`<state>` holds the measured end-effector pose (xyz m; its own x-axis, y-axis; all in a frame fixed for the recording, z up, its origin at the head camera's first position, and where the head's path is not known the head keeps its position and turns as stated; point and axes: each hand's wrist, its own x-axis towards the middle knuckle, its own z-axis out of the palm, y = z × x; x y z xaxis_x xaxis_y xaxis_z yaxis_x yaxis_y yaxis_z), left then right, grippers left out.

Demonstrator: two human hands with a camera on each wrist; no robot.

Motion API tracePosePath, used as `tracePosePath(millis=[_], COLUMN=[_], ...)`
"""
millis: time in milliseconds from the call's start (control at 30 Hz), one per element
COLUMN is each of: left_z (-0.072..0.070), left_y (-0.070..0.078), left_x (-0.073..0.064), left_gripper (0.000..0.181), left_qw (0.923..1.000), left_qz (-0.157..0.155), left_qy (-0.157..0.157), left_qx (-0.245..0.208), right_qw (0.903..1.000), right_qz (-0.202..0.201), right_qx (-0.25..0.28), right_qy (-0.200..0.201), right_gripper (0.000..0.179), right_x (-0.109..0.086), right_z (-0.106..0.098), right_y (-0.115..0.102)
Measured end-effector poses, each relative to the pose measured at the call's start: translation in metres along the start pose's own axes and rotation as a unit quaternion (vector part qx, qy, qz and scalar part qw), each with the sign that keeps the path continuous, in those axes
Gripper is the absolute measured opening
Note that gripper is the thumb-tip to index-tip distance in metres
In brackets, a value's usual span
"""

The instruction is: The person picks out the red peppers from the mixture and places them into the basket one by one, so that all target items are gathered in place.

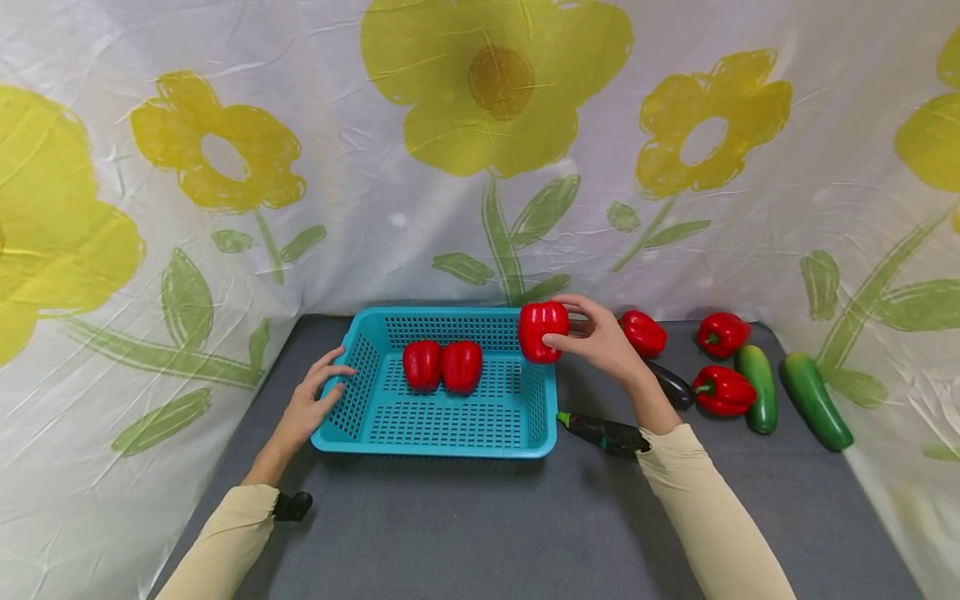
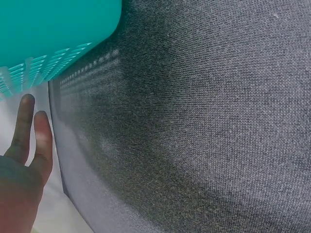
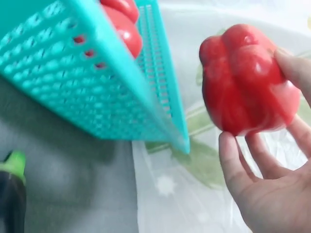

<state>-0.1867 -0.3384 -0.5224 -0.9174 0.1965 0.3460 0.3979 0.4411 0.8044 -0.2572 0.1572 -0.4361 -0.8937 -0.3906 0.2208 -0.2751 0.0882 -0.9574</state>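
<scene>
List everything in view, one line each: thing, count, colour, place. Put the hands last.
basket: one, turquoise, middle of the table.
peppers in basket: two, red, side by side.
held pepper: one, red, above the basket's right rim.
loose peppers: three, red, right of the basket.
cucumbers: two, green, far right.
eggplants: two, dark purple, by the right forearm.
table: one, grey.
backdrop: one, white with yellow flowers.
left hand: touches the basket's left wall.
right hand: grips the held pepper.

My right forearm hides most of the dark purple eggplant; the right wrist view only catches its green stem end.
</scene>
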Motion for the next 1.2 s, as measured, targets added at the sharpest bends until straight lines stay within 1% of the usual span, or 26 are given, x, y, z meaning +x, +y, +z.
tracePosePath(millis=[133, 333, 433, 533, 767, 833, 933, 1067, 1200], left_z=[-0.001, -0.001, -0.001, -0.001, -0.001, -0.001, -0.001, 0.0, 0.0], left_y=[-0.001, -0.001, -0.002, -0.002, 0.0, 0.001, 0.003, 0.005, 0.004], left_x=[0.0, 0.001, 0.001, 0.001, 0.0, 0.0, 0.0, 0.0, 0.0], left_gripper=[0.024, 0.024, 0.024, 0.024, 0.024, 0.024, 0.024, 0.024, 0.023], left_qw=[1.0, 1.0, 1.0, 1.0, 1.0, 1.0, 1.0, 1.0, 1.0], left_qz=[0.002, 0.004, 0.004, 0.004, 0.002, 0.001, -0.001, -0.002, 0.0], left_qy=[0.0, 0.001, 0.001, 0.0, 0.0, 0.0, 0.0, 0.001, 0.002], left_qx=[-0.001, 0.0, 0.0, -0.001, -0.001, -0.001, -0.003, -0.007, -0.005], right_qw=[0.9998, 0.9991, 0.9989, 0.9989, 0.9985, 0.9985, 0.9983, 0.9974, 0.9967], right_qz=[0.018, 0.04, 0.044, 0.044, 0.048, 0.046, 0.049, 0.062, 0.076], right_qx=[-0.004, -0.012, -0.014, -0.013, 0.014, 0.01, 0.005, 0.007, 0.011], right_qy=[0.001, -0.004, -0.002, 0.003, 0.021, 0.026, 0.03, 0.036, 0.029], right_gripper=[0.061, 0.059, 0.057, 0.058, 0.062, 0.061, 0.059, 0.058, 0.06], right_x=[0.006, 0.008, 0.01, 0.013, 0.026, 0.029, 0.031, 0.032, 0.032], right_z=[0.01, 0.027, 0.033, 0.038, 0.047, 0.051, 0.056, 0.062, 0.064], right_y=[-0.009, -0.039, -0.045, -0.044, -0.01, -0.005, -0.002, -0.001, -0.005])
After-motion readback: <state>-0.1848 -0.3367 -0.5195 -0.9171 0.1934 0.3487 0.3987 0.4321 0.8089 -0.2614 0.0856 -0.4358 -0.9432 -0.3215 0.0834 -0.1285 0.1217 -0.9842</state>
